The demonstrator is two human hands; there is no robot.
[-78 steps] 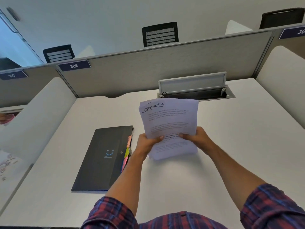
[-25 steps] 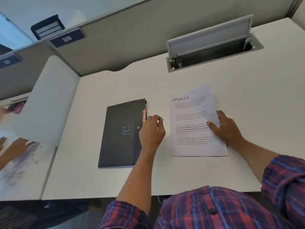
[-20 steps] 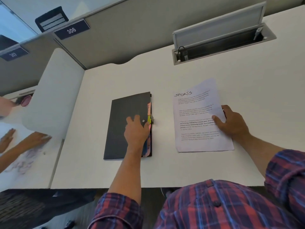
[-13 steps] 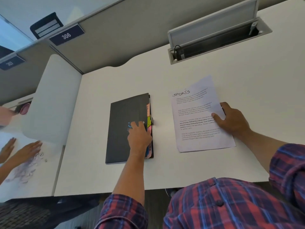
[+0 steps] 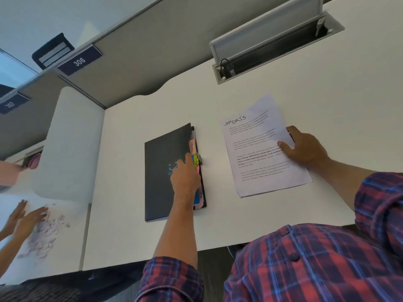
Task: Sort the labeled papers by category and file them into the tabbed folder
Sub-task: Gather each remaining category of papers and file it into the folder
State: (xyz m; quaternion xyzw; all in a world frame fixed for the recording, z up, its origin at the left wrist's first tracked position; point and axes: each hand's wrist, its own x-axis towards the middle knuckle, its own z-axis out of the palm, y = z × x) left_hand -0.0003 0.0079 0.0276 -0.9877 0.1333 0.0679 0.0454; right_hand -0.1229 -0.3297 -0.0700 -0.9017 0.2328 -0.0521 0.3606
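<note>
A dark grey tabbed folder (image 5: 161, 171) lies flat on the white desk (image 5: 338, 101), with coloured tabs (image 5: 192, 147) sticking out along its right edge. My left hand (image 5: 185, 182) rests on that edge, fingers curled at the cover beside the tabs. To the right lies a stack of white papers (image 5: 257, 149); the top sheet is headed "SPORTS" in handwriting. My right hand (image 5: 305, 149) grips the stack's right edge, thumb on top.
An open cable tray (image 5: 272, 44) with a raised lid is set into the desk at the back. A grey partition (image 5: 163, 51) runs behind it. A white divider (image 5: 69, 138) stands at the left; beyond it another person's hands (image 5: 24, 216) move over small pieces.
The papers went from held upright in both hands to lying on the desk. My left hand let go, crossed to the folder and slid down to its tabbed edge. My right hand stays on the papers.
</note>
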